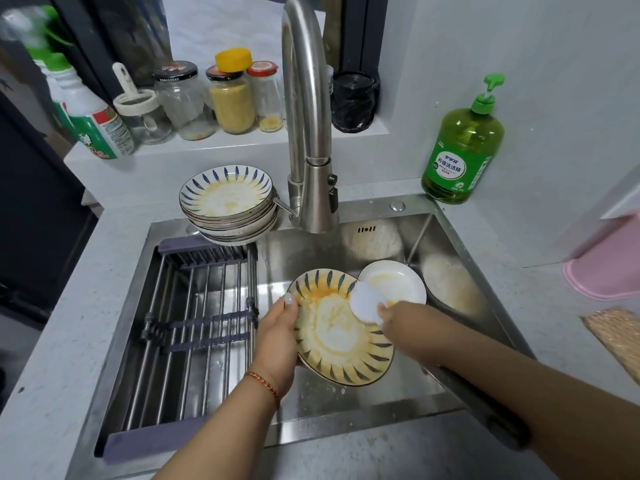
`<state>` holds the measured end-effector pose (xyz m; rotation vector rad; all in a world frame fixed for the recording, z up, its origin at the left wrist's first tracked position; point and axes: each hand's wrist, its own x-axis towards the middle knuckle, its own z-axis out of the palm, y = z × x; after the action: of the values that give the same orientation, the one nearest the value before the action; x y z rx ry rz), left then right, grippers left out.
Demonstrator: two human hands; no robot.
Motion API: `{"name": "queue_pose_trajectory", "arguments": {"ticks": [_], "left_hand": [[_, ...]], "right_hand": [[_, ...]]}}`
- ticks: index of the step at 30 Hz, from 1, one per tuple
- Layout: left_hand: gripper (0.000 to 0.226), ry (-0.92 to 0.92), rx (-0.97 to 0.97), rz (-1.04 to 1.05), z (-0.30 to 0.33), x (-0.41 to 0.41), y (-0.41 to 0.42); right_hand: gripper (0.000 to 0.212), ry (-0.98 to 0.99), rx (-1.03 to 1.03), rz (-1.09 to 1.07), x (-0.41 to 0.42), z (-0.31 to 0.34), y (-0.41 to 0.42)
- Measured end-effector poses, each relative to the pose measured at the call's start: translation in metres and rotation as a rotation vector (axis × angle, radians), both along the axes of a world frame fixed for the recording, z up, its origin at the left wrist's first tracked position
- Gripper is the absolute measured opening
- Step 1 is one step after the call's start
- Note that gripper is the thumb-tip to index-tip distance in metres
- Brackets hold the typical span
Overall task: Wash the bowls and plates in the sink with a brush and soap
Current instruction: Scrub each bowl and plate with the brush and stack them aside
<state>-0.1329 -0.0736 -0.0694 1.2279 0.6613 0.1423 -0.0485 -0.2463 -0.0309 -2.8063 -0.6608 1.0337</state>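
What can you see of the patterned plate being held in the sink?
The patterned plate is round and glazed, ceramic by its look, with dark leaf strokes around a yellow rim and orange-yellow residue across its pale centre. It is held tilted over the sink. The left hand grips its left edge; the right hand presses a white brush on its upper right.

Left hand (thumb up) and right hand grip.

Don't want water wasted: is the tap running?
Off: no stream falls from the faucet spout into the sink.
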Motion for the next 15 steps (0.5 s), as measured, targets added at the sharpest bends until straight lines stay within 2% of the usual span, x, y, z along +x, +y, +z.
{"name": "queue_pose_trajectory", "arguments": {"ticks": [2, 4, 9, 13, 15], "left_hand": [[0.037, 0.025, -0.003, -0.040, -0.001, 0.001, -0.009], [0.035, 0.049, -0.026, -0.052, -0.002, 0.002, -0.014], [0.035, 0.051, -0.093, -0.070, -0.002, 0.003, -0.011], [0.037, 0.035, -0.090, -0.074, -0.003, 0.001, -0.008], [0.038, 0.033, -0.074, -0.077, -0.004, 0.000, -0.008]], "right_hand": [[0.054, -0.043, 0.137, -0.124, 0.008, -0.005, 0.015], [0.045, -0.075, 0.260, -0.182, 0.008, -0.003, 0.029], [0.046, 0.018, 0.393, -0.062, -0.021, 0.004, 0.050], [0.048, -0.186, 0.292, -0.107, -0.003, 0.003, 0.040], [0.044, -0.202, 0.322, -0.146, 0.000, 0.003, 0.036]]}}
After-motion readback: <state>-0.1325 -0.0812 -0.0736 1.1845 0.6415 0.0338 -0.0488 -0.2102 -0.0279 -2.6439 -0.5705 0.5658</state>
